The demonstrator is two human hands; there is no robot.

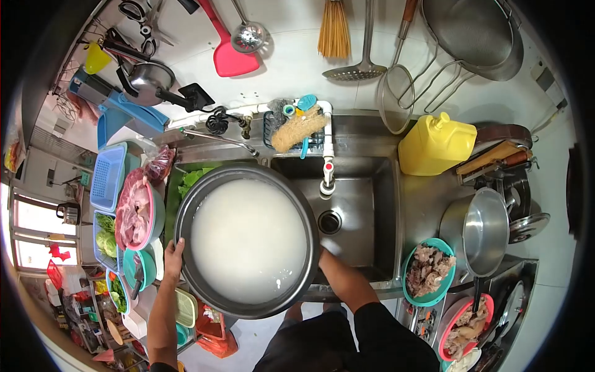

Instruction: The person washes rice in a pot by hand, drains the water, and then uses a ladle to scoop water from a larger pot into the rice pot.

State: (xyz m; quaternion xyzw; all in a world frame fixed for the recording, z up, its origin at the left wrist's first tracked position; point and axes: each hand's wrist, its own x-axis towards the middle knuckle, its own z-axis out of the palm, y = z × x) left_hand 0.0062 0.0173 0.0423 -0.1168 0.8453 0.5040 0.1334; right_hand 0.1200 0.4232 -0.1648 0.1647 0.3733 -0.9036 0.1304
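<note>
A large round dark-grey pot [186, 273] full of milky white liquid [248, 235] is held over the left side of the sink. My left hand [174, 257] grips its left rim, thumb up along the outer wall. On the other side my right hand [324, 255] is pressed to the pot's right wall, and its fingers are hidden under or behind it. Green leaves [193, 180] show in the left basin behind the pot. To the right lies the bare steel basin [365, 211] with its drain [330, 221]. A white pipe faucet [327, 183] hangs over that basin.
Raw meat [132, 211] fills a pink basin at left, near blue baskets [107, 177]. At right stand a yellow jug [434, 146], a steel pot [486, 229] and bowls of meat pieces [429, 273]. Strainers [468, 31] and a pink spatula [234, 56] hang on the wall.
</note>
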